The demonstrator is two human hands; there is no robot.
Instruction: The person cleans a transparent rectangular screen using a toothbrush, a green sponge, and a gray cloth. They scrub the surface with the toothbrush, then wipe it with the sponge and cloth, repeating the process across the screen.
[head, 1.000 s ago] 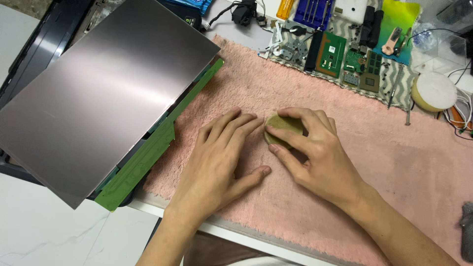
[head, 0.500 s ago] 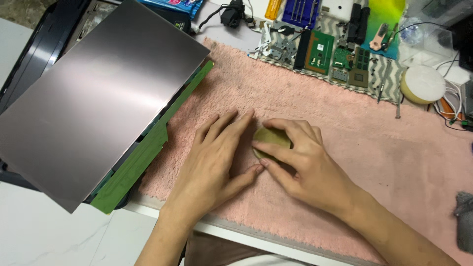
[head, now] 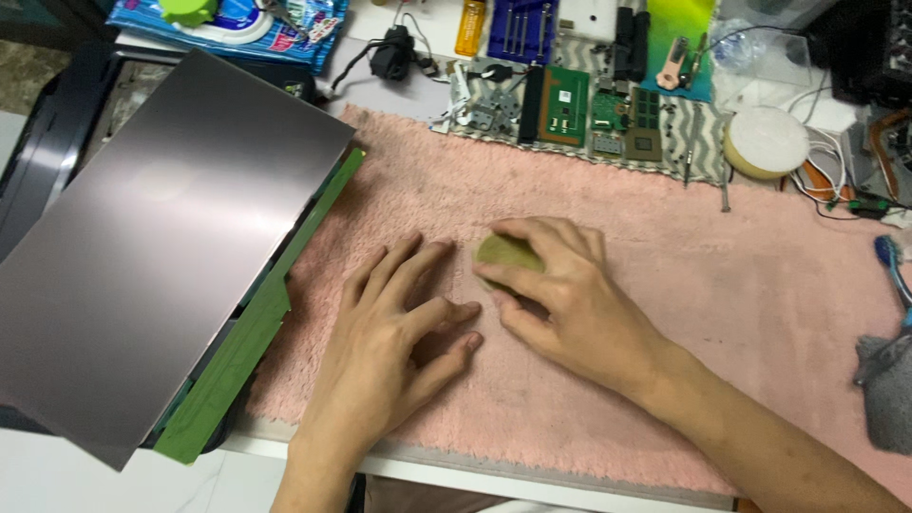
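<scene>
at the far left a grey laptop [head: 161, 247] lay shut and tilted, half over the edge of a green cutting mat [head: 249, 347], apparently pushed aside so the pink towel [head: 722, 313] was left as a soft working surface.

the left hand [head: 389, 332] lay flat on the towel, palm down, fingers spread and holding nothing; it looked placed there to steady the cloth beside the other hand. its fingertips [head: 439, 249] pointed toward a small olive-green pad [head: 503, 253] and sat just beside it, though whether they touched it could not be told.

the right hand [head: 560, 304] was curled over that pad, fingers arched across its far side and thumb tucked under its near edge, so the pad was pinched at the front of the grip and pressed onto the towel. only its left part showed past the fingers; the rest was hidden beneath them. the low, pressing hold suggested rubbing or wiping rather than lifting.

beyond, along the towel's back edge, lay green circuit boards [head: 562, 93], a blue screwdriver case [head: 521, 27], and further right a round white roll [head: 766, 141].
</scene>
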